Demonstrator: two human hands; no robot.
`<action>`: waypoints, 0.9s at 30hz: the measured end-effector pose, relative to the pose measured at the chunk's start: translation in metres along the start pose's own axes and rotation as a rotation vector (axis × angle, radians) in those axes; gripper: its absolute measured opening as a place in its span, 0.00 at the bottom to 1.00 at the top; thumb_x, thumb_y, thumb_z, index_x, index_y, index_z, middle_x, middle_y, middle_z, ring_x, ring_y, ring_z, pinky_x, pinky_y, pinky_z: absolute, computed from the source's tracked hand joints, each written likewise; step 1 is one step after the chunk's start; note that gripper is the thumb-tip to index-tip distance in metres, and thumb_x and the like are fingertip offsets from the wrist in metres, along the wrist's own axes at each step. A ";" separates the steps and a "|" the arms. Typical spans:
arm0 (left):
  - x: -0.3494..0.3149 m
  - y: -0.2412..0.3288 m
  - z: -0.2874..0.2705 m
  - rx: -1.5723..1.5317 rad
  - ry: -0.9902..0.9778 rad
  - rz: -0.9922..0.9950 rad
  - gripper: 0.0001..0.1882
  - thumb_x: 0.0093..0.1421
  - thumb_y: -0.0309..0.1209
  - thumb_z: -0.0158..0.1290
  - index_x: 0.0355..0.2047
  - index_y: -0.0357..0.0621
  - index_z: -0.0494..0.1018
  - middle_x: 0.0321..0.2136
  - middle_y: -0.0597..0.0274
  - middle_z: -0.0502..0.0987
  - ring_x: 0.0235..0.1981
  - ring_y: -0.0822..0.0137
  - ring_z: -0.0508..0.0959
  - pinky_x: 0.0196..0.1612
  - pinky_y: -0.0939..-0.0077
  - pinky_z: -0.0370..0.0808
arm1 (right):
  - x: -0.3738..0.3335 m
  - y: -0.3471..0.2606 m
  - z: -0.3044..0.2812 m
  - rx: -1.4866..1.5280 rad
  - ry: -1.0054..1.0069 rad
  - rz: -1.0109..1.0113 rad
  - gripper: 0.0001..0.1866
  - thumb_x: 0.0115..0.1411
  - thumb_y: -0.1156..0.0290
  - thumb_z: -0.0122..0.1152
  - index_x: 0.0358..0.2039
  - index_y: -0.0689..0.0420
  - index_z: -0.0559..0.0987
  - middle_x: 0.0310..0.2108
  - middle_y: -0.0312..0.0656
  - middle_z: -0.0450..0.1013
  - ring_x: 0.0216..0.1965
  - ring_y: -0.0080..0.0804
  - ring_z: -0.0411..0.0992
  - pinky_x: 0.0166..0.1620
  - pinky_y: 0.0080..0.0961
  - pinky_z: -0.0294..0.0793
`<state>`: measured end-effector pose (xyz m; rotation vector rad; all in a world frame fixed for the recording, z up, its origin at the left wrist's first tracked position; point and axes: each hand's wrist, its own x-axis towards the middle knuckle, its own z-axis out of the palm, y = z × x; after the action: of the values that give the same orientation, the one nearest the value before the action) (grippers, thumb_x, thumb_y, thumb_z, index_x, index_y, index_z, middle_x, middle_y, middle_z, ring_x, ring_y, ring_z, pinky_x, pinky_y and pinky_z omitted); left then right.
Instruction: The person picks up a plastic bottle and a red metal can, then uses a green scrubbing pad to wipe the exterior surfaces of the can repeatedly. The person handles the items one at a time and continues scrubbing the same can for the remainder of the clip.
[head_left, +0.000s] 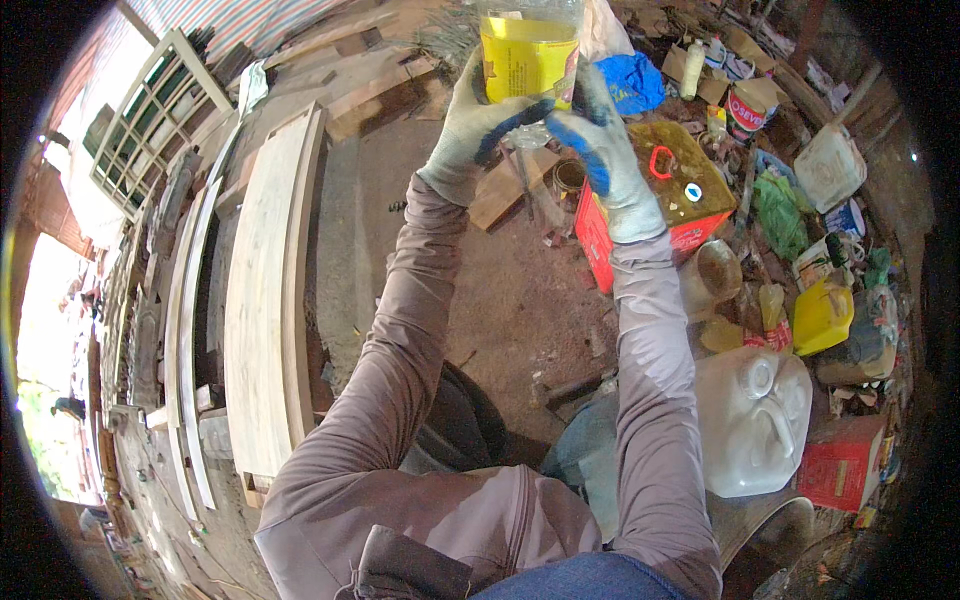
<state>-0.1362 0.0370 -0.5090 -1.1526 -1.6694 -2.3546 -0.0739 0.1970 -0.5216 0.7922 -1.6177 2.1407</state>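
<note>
Both my hands wear whitish gloves with blue palms and hold up a clear plastic container with a yellow label (530,65) at the top of the head view. The container's upper end runs out of the picture. My left hand (465,130) wraps its left side, with the thumb across the lower front. My right hand (608,160) grips the right side and lower edge. Below and right of my right hand stands a square red tin (690,232) with a stained top, a red ring handle and a white round cap.
White jugs (750,420), a yellow container (823,315), a green bag (780,210), blue plastic (632,82) and a paint bucket (748,108) crowd the right side. Long pale boards (265,300) lie at left. A wood piece (508,190) rests on the dirt floor (500,290).
</note>
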 end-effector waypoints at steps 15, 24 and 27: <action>0.005 -0.033 0.001 0.075 0.068 -0.104 0.28 0.63 0.34 0.58 0.59 0.38 0.63 0.50 0.57 0.75 0.48 0.66 0.78 0.51 0.71 0.77 | -0.010 0.030 -0.026 -0.373 0.011 0.029 0.54 0.43 0.79 0.70 0.69 0.63 0.50 0.65 0.47 0.57 0.66 0.35 0.56 0.67 0.28 0.56; -0.030 -0.090 -0.046 0.109 0.113 -0.070 0.29 0.55 0.30 0.64 0.55 0.38 0.65 0.46 0.55 0.77 0.44 0.63 0.80 0.47 0.68 0.80 | -0.049 0.124 -0.024 -0.261 -0.005 0.416 0.46 0.45 0.78 0.69 0.66 0.58 0.59 0.61 0.44 0.65 0.63 0.36 0.63 0.65 0.28 0.60; -0.057 -0.128 -0.061 0.348 0.246 -0.065 0.38 0.47 0.37 0.72 0.53 0.39 0.63 0.46 0.54 0.76 0.43 0.63 0.80 0.46 0.67 0.79 | -0.062 0.171 -0.032 -0.538 0.089 0.568 0.31 0.48 0.67 0.71 0.54 0.59 0.75 0.47 0.43 0.77 0.47 0.34 0.74 0.51 0.29 0.72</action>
<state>-0.1827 0.0191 -0.6532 -0.7284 -1.9427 -2.0235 -0.1309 0.1814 -0.6968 0.0679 -2.4203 1.8502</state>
